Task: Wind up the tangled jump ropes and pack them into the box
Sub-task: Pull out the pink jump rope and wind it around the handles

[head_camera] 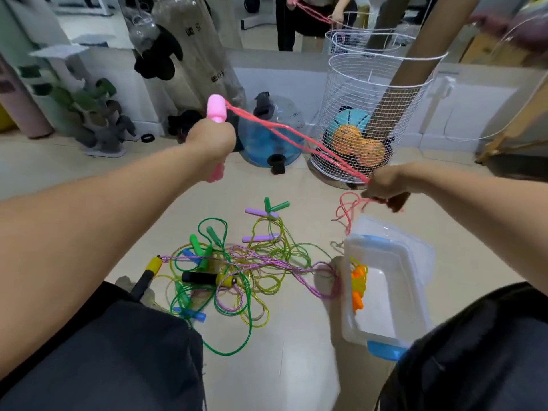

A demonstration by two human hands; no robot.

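Observation:
My left hand (211, 140) is raised above the floor and grips the pink handles (216, 109) of a pink jump rope (284, 133). Its strands run taut down to my right hand (385, 185), which pinches them; a loose pink loop (348, 210) dangles below that hand. On the floor between my knees lies a tangle of green, yellow and purple ropes (237, 262) with green, blue, purple and black-yellow handles. To the right stands a clear plastic box (394, 292) with blue clasps, and an orange-handled rope (357, 287) lies inside it.
A white wire basket (370, 93) with balls and a cardboard tube stands behind my right hand. A blue water jug (268, 137) lies beside it. A mirror at the back reflects a person. Dark trouser legs frame the lower left and right.

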